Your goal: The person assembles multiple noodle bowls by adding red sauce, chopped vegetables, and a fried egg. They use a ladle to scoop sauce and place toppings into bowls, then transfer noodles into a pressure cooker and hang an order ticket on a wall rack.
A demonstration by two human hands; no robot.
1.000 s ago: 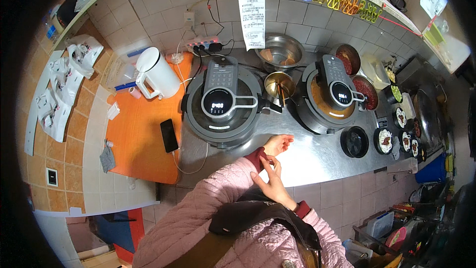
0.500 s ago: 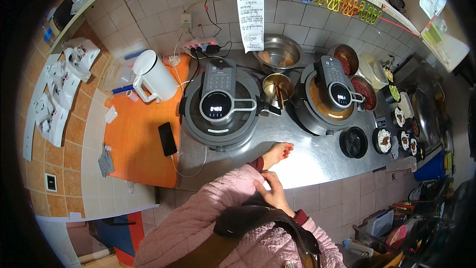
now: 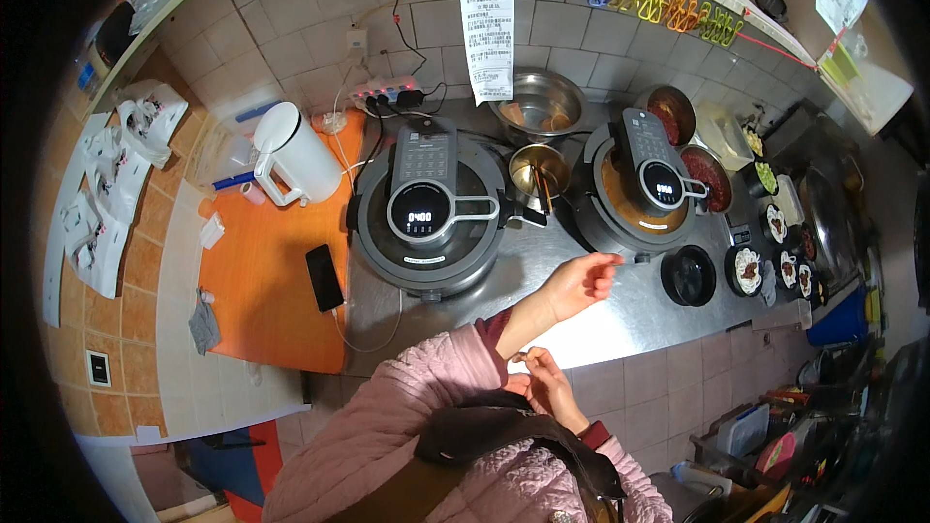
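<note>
Left hand (image 3: 578,283) open, empty, mid-frame over steel bench (image 3: 581,329); right hand (image 3: 542,383) pinches left pink sleeve cuff (image 3: 489,334): tug cuff gently, clear of round grey cooker (image 3: 426,218).

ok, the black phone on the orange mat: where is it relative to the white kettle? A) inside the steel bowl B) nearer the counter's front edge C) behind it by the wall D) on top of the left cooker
B: the phone lies flat on the orange mat, nearer the front edge than the white kettle, beside the left cooker.
</note>
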